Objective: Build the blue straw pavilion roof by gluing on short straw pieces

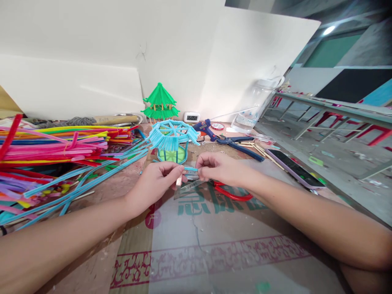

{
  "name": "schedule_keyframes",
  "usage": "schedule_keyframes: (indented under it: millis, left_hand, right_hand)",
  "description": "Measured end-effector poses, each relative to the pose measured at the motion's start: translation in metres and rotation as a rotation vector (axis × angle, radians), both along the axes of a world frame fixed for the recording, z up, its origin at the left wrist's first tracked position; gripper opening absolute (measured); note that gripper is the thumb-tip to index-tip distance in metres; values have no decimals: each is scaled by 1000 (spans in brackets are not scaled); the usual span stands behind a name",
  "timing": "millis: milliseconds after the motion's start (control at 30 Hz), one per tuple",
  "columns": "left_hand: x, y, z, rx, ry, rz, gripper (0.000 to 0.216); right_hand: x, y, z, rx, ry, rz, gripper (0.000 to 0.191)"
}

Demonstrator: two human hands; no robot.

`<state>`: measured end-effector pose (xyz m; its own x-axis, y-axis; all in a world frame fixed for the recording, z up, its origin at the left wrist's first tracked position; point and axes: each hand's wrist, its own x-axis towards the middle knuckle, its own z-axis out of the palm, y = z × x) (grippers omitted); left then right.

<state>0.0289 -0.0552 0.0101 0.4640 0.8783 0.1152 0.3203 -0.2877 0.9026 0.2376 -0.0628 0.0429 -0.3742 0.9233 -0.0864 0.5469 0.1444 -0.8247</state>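
Note:
My left hand (157, 179) and my right hand (219, 168) meet over the middle of the table, each pinching one end of a short light-blue pipe cleaner piece (191, 169). A thin wooden stick (179, 181) pokes out beside my left fingers. Under the hands lies a clear triangular ruler (189, 188), and red-handled scissors (230, 193) lie just below my right hand. Right behind the hands stands a small light-blue pipe cleaner pavilion (172, 139) on a green base.
A heap of coloured pipe cleaners (52, 151) fills the left. A green pavilion model (160, 104), small clock (192, 117), blue glue gun (206, 130), blue pliers (237, 143), plastic jar (257, 104) and phone (294, 167) lie behind and right. Cardboard (214, 241) covers the table front.

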Motion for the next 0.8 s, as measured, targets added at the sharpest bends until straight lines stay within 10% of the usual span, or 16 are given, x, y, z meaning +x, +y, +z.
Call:
schedule_keyframes:
  millis: [467, 800]
  left_hand:
    - [2, -1, 3, -20, -32, 5, 37]
    - [2, -5, 1, 34, 23, -77, 30]
  right_hand:
    - [-2, 0, 0, -15, 14, -18, 6]
    - [3, -5, 16, 284, -90, -44, 3]
